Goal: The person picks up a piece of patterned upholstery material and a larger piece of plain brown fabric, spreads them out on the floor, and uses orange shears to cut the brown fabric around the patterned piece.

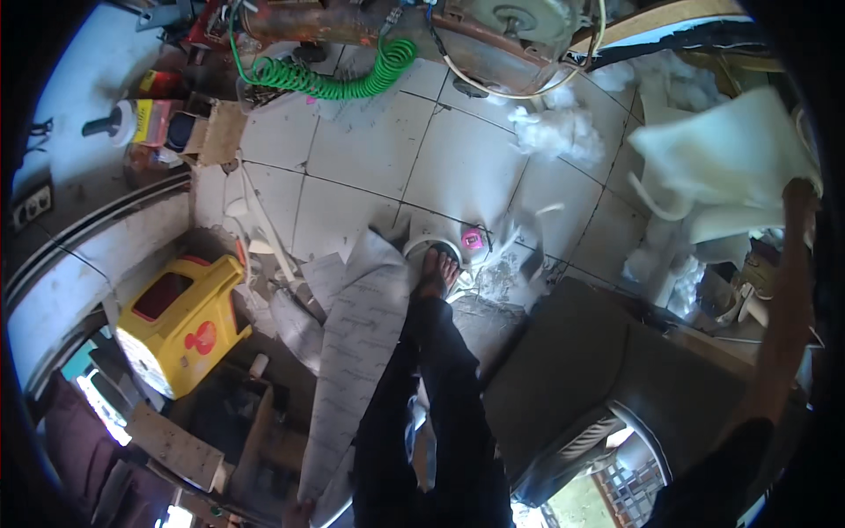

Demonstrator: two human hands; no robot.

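On the tiled floor (370,167) in the middle of the scene, loose things are lying all about: a green coiled hose (339,82) is curling at the far side under a rusty machine (414,26), clumps of white stuffing (556,132) are sitting to the right of centre, and a pink-topped roll (473,238) is resting just beside the person's bare foot (436,273). A long sheet of printed grey paper (361,343) is trailing from the foot toward the near edge, and a yellow plastic stool (180,321) is standing at the near left among scrap boards. A dark grey cushion (585,378) is filling the near right, lying between the person's dark trouser leg (449,414) and the outstretched right arm. At the far right, the right hand (799,198) is reaching up and out, its fingers closing on the edge of a thick white foam sheet (726,158), which is hanging tilted above more foam scraps. The left hand (299,513) is only just showing at the near edge, touching the lower end of the paper; whether it is gripping it I cannot tell.
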